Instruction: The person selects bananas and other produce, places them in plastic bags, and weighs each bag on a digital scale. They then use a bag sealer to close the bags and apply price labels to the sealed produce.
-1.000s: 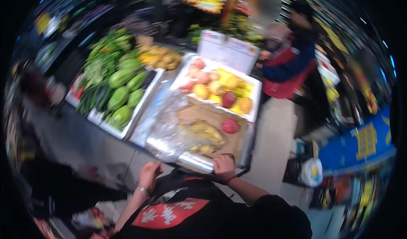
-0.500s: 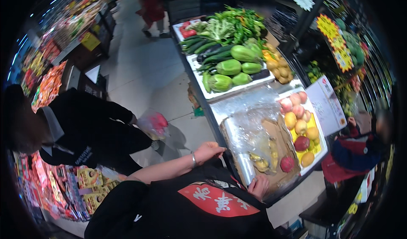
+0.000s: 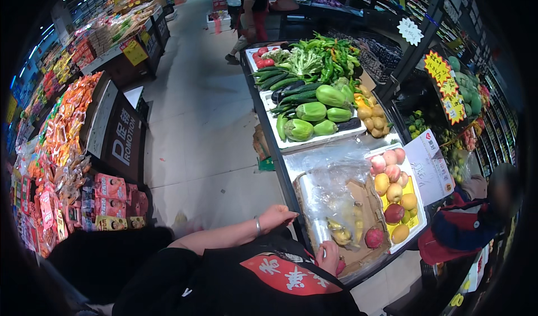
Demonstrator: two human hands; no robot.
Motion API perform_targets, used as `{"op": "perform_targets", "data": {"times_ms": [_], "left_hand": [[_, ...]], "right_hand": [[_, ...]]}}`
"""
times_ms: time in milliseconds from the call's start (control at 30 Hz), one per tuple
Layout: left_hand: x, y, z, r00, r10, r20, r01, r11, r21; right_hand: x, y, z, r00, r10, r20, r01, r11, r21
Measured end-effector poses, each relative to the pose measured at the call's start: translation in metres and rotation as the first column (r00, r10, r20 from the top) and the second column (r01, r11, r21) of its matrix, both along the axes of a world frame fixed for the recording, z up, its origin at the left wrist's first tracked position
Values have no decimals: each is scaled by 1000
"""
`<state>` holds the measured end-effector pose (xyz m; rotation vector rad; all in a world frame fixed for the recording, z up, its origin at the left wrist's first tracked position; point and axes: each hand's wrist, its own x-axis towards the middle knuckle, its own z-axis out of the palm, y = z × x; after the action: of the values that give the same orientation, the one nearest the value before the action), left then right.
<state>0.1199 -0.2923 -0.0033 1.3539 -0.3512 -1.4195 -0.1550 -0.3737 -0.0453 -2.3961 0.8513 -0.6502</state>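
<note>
My left hand (image 3: 278, 217), with a bangle on its wrist, is closed at the stand's near left edge; whatever its fingertips pinch is too small to make out. My right hand (image 3: 328, 254) curls at the near rim of a cardboard box (image 3: 358, 255), beside a clear plastic roll (image 3: 321, 230). What its fingers hold, if anything, is hidden. A small red-pink thing (image 3: 340, 266) shows just beside it. In the box lie yellowish bananas (image 3: 341, 236) under crumpled clear plastic film (image 3: 330, 187), and a dragon fruit (image 3: 374, 238).
Beyond the box, a white tray (image 3: 297, 145) bears green eggplants, cucumbers and peppers. Peaches (image 3: 391, 164) and other round fruit fill a tray at the right. A person in a cap (image 3: 459, 220) is at right; another person (image 3: 252, 13) stands far off. Packaged-goods displays (image 3: 112, 142) line the left aisle.
The view has shifted, showing more of the far aisle. The person in black at left has dropped toward the lower left edge. My right hand has moved slightly left; the left hand stays much the same.
</note>
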Motion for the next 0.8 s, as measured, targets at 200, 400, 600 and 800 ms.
{"op": "perform_targets", "data": {"times_ms": [200,400,600,800], "left_hand": [[-14,-16,-21,996,-34,88,33,999,3],[-25,-36,-23,831,197,520,-62,962,-265],[-14,-86,12,254,145,956,432,868,-247],[15,-121,-23,175,-580,795,849,498,177]], "right_hand": [[-4,-9,-7,998,-44,39,43,999,7],[0,-11,18,949,-262,176,242,962,124],[13,-34,43,878,-476,-38,477,879,3],[59,-57,44,747,-503,-435,525,847,-77]]}}
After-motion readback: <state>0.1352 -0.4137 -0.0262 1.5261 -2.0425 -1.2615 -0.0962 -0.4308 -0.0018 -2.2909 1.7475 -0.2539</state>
